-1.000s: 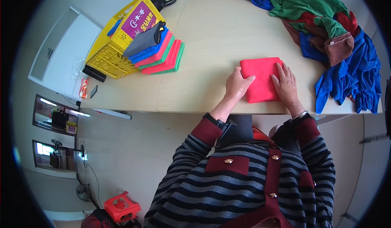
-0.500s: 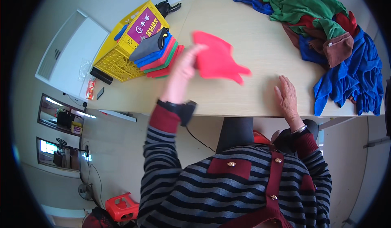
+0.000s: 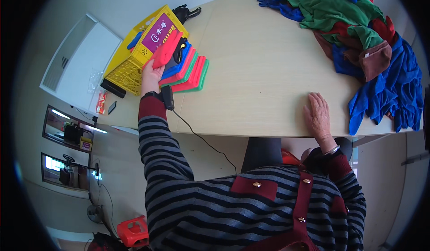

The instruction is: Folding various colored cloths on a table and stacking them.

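Observation:
My left hand (image 3: 152, 77) is closed on a folded red cloth (image 3: 167, 50) at the top of a stack of folded cloths (image 3: 190, 73). The stack shows grey, blue, red and green layers, and part of its top lies hidden under the red cloth. My right hand (image 3: 319, 119) rests flat on the table near its front edge, fingers stretched out, holding nothing. To its right, loose blue cloth (image 3: 387, 92) spills from a heap that also has green cloth (image 3: 333, 9), brown cloth (image 3: 375, 60) and red pieces.
Just left of the stack stands a yellow plastic crate (image 3: 123, 69), with a black bag (image 3: 186, 13) behind it. A black cylinder (image 3: 113, 88), a small dark phone-like object (image 3: 112, 107) and an orange packet (image 3: 101, 102) lie nearby. From my left wrist a black cable (image 3: 201, 136) hangs down.
My left hand has moved left and carried the red cloth from above the middle of the table onto the stack. The cloth now looks more compactly folded. My right hand stays on the table.

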Demonstrator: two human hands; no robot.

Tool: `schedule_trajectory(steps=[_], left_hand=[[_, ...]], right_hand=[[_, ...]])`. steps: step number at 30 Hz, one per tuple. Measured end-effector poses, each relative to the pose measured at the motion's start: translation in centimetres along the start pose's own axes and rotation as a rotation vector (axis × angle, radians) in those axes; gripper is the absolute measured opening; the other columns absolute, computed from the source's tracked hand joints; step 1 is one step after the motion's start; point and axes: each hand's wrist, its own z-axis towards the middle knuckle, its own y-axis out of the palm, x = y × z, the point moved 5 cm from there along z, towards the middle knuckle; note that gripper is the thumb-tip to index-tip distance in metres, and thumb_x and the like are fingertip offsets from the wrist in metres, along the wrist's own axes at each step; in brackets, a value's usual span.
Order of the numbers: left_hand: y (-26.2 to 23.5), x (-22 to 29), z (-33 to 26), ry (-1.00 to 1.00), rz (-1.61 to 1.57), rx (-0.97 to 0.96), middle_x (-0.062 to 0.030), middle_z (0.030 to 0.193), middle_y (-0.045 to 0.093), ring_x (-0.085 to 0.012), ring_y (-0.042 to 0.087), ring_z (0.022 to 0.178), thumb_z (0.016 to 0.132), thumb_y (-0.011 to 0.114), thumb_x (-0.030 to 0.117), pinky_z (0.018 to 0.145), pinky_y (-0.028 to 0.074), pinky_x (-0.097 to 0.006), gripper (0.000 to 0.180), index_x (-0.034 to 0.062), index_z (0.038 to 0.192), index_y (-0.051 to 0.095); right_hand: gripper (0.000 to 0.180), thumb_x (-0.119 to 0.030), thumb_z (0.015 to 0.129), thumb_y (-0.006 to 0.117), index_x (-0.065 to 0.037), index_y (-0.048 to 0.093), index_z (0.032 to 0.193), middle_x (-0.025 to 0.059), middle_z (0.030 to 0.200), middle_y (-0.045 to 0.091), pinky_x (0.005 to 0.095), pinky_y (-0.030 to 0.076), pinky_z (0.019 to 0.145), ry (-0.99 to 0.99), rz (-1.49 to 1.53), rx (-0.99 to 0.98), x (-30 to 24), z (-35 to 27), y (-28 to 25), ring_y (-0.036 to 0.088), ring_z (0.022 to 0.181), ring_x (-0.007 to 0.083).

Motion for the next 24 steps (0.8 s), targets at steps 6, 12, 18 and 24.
schedule_trajectory(steps=[6, 12, 18, 24], left_hand=[[0.2, -1.4, -2.4, -0.043, -0.023, 0.033, -0.0205, 0.118, 0.064, -0.0369, 0.065, 0.109, 0.095, 0.065, 0.029, 0.088, 0.059, -0.05, 0.045, 0.0016, 0.127, 0.052], [0.2, -4.8, -8.6, -0.074, -0.042, 0.078, -0.0256, 0.111, 0.065, -0.0352, 0.068, 0.101, 0.094, 0.066, 0.036, 0.081, 0.06, -0.047, 0.055, -0.0082, 0.12, 0.047], [4.6, -17.4, -18.9, -0.125, 0.256, -0.423, -0.0138, 0.077, 0.069, -0.0226, 0.069, 0.068, 0.096, 0.058, 0.026, 0.057, 0.054, -0.031, 0.024, 0.003, 0.092, 0.056], [5.3, -27.4, -27.9, 0.272, 0.794, -0.483, -0.0094, 0.073, 0.068, -0.018, 0.066, 0.062, 0.094, 0.061, 0.017, 0.056, 0.051, -0.03, 0.016, 0.0041, 0.085, 0.059]], right_hand=[[0.045, -0.021, 0.091, 0.061, -0.003, 0.054, 0.131, 0.0157, 0.14, 0.053, 0.0469, 0.028, 0.117, -0.022, -0.002, -0.003, 0.3, -0.5, -0.3, 0.041, 0.138, 0.0349], [0.045, -0.02, 0.09, 0.063, -0.003, 0.055, 0.13, 0.0157, 0.139, 0.053, 0.0463, 0.03, 0.116, -0.042, 0.013, 0.001, 0.0, -0.4, 0.3, 0.042, 0.137, 0.0352], [0.044, -0.02, 0.089, 0.063, -0.003, 0.056, 0.129, 0.0159, 0.139, 0.054, 0.0457, 0.032, 0.115, -0.084, 0.01, 0.023, 0.7, -0.7, 0.6, 0.043, 0.136, 0.0352], [0.043, -0.019, 0.088, 0.063, -0.003, 0.057, 0.128, 0.0159, 0.138, 0.054, 0.0458, 0.032, 0.115, -0.1, -0.007, 0.008, 0.1, -0.7, 0.8, 0.044, 0.136, 0.035]])
